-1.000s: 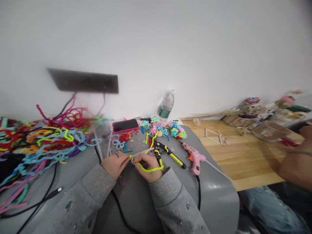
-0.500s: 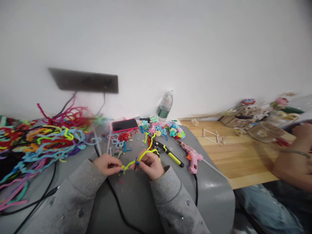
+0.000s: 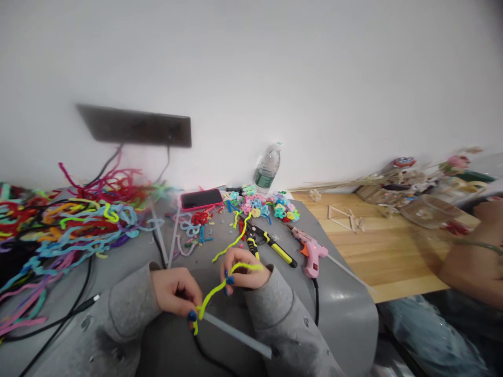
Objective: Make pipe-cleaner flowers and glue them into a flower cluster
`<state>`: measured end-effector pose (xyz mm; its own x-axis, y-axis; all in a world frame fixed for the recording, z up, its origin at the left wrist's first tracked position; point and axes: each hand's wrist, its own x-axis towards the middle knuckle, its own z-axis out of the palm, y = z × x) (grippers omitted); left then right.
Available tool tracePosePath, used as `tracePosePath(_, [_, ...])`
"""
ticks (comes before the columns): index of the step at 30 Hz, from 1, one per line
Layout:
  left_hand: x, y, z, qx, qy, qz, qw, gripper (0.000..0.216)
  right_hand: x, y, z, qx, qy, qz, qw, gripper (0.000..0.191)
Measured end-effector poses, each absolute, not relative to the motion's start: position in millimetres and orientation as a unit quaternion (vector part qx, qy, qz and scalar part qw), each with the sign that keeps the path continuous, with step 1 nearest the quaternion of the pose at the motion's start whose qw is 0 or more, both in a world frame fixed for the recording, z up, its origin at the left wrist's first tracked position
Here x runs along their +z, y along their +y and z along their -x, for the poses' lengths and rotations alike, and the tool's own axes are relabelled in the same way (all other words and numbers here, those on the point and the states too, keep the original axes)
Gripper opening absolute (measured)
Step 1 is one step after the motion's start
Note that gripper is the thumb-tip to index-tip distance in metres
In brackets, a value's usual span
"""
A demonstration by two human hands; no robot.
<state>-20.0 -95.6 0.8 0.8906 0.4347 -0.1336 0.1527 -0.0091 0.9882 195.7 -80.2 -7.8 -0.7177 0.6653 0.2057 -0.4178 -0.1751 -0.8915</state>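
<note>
My left hand is closed, pinching the near end of a yellow pipe cleaner against a thin translucent stick that runs toward my right sleeve. My right hand is closed on the same pipe cleaner a little farther along, where it loops over my fingers. Both hands hover low over the grey table, close to my body. Black and yellow pliers lie just beyond my right hand, and a pink glue gun lies to their right.
A heap of coloured pipe cleaners covers the left of the table. A pink-cased phone, small pipe-cleaner flowers and a water bottle sit at the back. Black cables cross the near left. Another person's arm is at the right.
Both hands drew back toward my body. The left hand dropped lower with the pipe cleaner's end and the stick, and the pipe cleaner now stretches up between the hands.
</note>
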Motion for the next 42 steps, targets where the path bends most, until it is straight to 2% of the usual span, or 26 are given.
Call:
tracePosePath(7, [3.6, -80.5, 17.4, 0.239, 0.295, -0.668, 0.64, 0.05, -19.5, -75.0, -181.5, 0.654, -0.588, 0.256, 0.401, 0.032])
tracePosePath(13, [8.3, -66.6, 19.7, 0.364, 0.421, -0.647, 0.521, 0.045, -17.9, -74.0, -179.5, 0.612, -0.601, 0.306, 0.413, 0.032])
tracePosePath(16, [8.5, -66.3, 19.6, 0.396, 0.441, -0.64, 0.49, 0.04, -15.3, -75.2, -183.1, 0.627, -0.58, 0.31, 0.417, 0.032])
tracePosePath(20, [2.9, -64.8, 21.8, 0.376, 0.464, -0.694, 0.402, 0.037, -16.1, -77.5, -185.3, 0.66, -0.54, 0.278, 0.442, 0.028])
tracePosePath(24, [-5.1, -61.9, 23.6, 0.277, 0.472, -0.777, 0.31, 0.028, -17.8, -76.9, -187.1, 0.646, -0.536, 0.24, 0.487, 0.024])
tracePosePath(28, [-11.1, -63.1, 24.2, 0.186, 0.388, -0.804, 0.41, 0.029, -18.3, -74.4, -189.9, 0.623, -0.53, 0.254, 0.516, 0.024])
tracePosePath(32, [-9.2, -66.2, 33.6, 0.114, 0.32, -0.749, 0.568, 0.04, -19.7, -73.7, -191.3, 0.665, -0.517, 0.245, 0.481, 0.027])
tracePosePath(34, [-4.1, -69.0, 40.5, 0.087, 0.297, -0.726, 0.614, 0.042, -20.0, -73.9, -191.5, 0.684, -0.504, 0.238, 0.471, 0.029])
tracePosePath(42, [13.9, -85.4, 37.2, 0.231, 0.301, -0.641, 0.668, 0.04, -12.7, -75.7, -186.9, 0.668, -0.538, 0.281, 0.43, 0.03])
